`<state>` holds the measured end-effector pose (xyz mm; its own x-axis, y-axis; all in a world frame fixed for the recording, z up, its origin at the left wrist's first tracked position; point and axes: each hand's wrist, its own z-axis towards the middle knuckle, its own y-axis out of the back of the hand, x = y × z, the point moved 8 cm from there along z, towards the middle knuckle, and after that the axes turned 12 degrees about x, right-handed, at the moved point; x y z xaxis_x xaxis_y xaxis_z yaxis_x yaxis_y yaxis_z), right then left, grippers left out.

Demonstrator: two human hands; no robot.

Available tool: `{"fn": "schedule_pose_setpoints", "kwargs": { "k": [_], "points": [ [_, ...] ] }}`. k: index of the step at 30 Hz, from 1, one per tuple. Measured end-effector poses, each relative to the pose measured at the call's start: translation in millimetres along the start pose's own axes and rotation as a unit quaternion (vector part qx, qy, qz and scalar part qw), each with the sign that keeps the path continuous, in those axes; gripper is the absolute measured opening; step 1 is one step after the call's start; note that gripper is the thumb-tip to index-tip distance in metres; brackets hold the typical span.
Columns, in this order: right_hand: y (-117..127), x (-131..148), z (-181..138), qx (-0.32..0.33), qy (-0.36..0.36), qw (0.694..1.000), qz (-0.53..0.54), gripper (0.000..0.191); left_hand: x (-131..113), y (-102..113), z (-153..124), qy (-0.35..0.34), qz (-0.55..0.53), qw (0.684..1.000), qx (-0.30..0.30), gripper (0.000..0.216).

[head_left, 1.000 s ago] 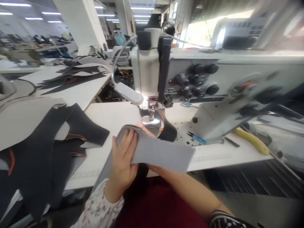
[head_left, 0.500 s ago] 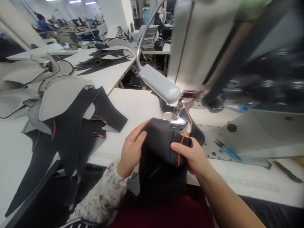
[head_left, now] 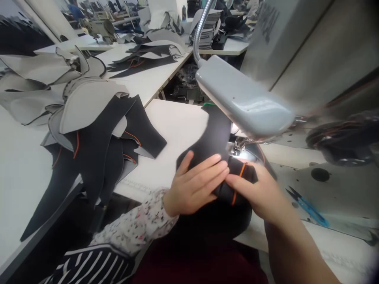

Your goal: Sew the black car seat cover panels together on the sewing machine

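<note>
Both hands are down on a black piece (head_left: 216,136) of padded fabric that lies on the white bench (head_left: 174,122), hard up against the needle area. The left hand (head_left: 195,183) lies flat across it, 4 fingers stretched long and close together and the thumb lifted off to the side, pressing rather than gripping. The right hand (head_left: 262,193) is closed on the folded near edge, just where a line of orange piping (head_left: 241,171) crosses the fold. Its fingertips meet those of the left hand, and how far they wrap under the fold is hidden.

The lower part of the piece drops off the bench edge into the lap and is lost in shadow. The presser foot (head_left: 237,149) shows only as a bright glint, since the grey lamp (head_left: 245,98) on its gooseneck hangs in front and covers most of it. I cannot make out the needle itself. The sewing machine (head_left: 296,47) is blurred and cut off at the top and right, and its dark knobs are smeared.

Blue snips (head_left: 309,206) lie on the machine bed, well apart from the hands. To the left a heap of cut pieces (head_left: 94,130), black and grey with some orange edging, spills over the bench corner. A floral sleeve (head_left: 142,225) covers the left wrist.
</note>
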<state>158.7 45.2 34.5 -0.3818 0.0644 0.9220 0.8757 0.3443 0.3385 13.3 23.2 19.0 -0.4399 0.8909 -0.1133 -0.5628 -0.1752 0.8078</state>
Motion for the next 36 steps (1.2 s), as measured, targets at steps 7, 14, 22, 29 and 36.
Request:
{"fn": "schedule_pose_setpoints", "kwargs": {
  "k": [7, 14, 22, 29, 36],
  "points": [
    [41.5, -33.6, -29.5, -0.279, -0.089, 0.93, -0.223, 0.048, 7.8, -21.5, 39.7, -0.025, -0.042, 0.999, -0.004, 0.036],
    [47.5, -37.3, -38.4, -0.329, -0.045, 0.913, -0.237, 0.035, -12.3, -17.5, 38.8, 0.04, 0.008, 0.999, 0.021, 0.039],
    [52.2, -41.0, -30.8, -0.318, -0.028, 0.922, -0.221, 0.03, -15.4, -21.2, 36.3, 0.083, 0.038, 0.996, 0.024, 0.042],
    [51.4, -46.0, -30.4, -0.319, -0.036, 0.924, -0.208, 0.029, -11.2, -20.3, 37.1, 0.078, 0.022, 0.996, 0.036, 0.041],
    [52.5, -46.4, -26.3, -0.328, -0.007, 0.92, -0.212, 0.03, -5.9, -18.3, 39.5, 0.083, 0.001, 0.996, 0.034, 0.037]
  ]
}}
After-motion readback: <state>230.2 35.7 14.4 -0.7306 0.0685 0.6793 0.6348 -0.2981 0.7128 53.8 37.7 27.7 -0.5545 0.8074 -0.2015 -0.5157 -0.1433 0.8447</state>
